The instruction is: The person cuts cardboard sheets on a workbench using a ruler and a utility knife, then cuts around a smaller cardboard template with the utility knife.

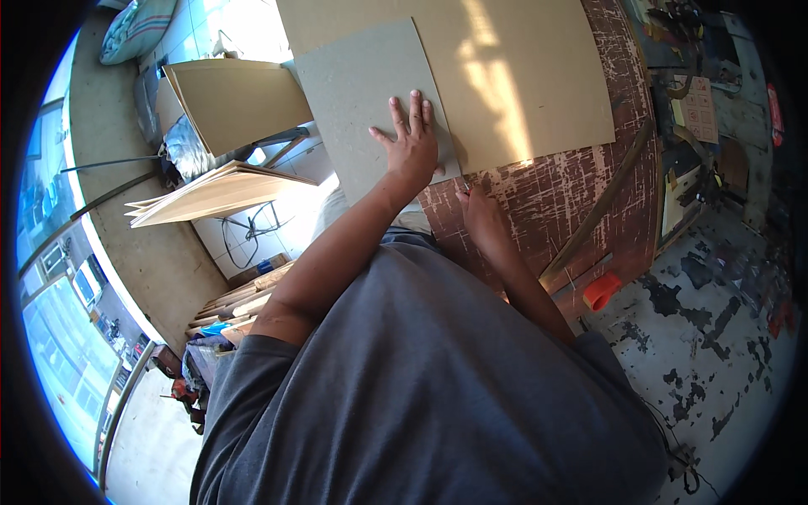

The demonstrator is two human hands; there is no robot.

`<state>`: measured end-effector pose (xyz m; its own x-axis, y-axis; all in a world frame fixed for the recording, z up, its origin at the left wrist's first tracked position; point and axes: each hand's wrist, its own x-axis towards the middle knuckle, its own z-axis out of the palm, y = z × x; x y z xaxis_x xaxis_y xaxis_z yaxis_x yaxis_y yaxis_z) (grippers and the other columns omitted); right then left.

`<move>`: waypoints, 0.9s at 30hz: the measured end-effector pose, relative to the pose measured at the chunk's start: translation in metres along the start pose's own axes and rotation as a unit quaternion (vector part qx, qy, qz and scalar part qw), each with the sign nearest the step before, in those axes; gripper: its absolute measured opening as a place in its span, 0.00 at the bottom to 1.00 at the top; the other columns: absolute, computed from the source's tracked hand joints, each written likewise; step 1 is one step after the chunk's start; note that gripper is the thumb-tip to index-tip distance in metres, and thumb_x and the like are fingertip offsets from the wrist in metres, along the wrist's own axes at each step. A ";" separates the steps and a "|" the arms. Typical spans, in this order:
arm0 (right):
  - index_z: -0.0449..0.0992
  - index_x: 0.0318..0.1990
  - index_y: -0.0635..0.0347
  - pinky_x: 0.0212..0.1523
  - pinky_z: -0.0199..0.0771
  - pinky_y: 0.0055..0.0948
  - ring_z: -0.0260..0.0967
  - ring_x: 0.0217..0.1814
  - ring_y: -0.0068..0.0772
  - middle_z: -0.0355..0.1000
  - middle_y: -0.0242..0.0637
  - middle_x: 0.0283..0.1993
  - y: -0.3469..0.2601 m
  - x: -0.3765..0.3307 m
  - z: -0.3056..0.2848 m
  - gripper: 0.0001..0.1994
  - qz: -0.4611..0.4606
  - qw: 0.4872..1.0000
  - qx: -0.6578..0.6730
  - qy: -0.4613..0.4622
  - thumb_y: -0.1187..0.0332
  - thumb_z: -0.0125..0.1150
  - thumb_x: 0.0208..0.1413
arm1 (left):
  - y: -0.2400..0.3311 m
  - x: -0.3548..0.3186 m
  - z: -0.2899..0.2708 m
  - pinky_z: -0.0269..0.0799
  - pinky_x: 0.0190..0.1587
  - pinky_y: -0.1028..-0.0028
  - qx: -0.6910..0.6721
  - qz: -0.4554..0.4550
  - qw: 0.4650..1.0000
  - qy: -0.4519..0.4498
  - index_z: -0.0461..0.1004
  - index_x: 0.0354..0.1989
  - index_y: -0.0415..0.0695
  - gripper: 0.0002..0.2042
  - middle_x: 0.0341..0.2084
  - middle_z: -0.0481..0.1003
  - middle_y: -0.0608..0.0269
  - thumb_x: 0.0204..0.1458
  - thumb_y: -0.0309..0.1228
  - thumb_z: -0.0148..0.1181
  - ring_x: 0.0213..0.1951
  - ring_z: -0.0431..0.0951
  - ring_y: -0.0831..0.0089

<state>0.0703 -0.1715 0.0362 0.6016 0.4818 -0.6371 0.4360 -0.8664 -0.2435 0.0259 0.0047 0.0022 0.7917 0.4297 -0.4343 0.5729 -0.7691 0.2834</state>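
A grey board [370, 109] is pressed flat on the bench [564, 185] by the left hand [412, 147], fingers spread, near its lower right corner. The board overlaps a larger brown sheet [522, 76]. The right hand [480, 210] is rested at the board's corner; its grip cannot be told. A wooden strip [602, 202] and an orange object [601, 291] are seen at the bench edge. Stacked plywood sheets [219, 192] are seen to the left.

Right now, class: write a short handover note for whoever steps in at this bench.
Left hand: flat, fingers spread, pressing the grey board down.
Right hand: at the grey board's near corner; anything in its fingers is too small to tell.
The grey board lies overlapping the larger brown sheet on the worn red table.
Done: boards laid out. Left: cannot tell; no cut or mark shows.
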 end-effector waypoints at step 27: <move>0.72 0.46 0.68 0.48 0.76 0.52 0.76 0.48 0.64 0.77 0.61 0.42 -0.125 0.189 -0.107 0.16 -0.132 0.977 0.038 0.166 0.62 0.43 0.69 | -0.003 0.000 -0.020 0.45 0.57 0.15 -0.008 0.012 1.000 -0.003 0.36 0.76 0.39 0.71 0.77 0.30 0.53 0.25 0.51 0.81 0.76 0.30 0.40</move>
<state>0.2009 0.0417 0.0245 0.6637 0.6950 -0.2764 0.5621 -0.7073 -0.4286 0.0285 0.0165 0.0182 0.8042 0.4073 -0.4328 0.5566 -0.7715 0.3083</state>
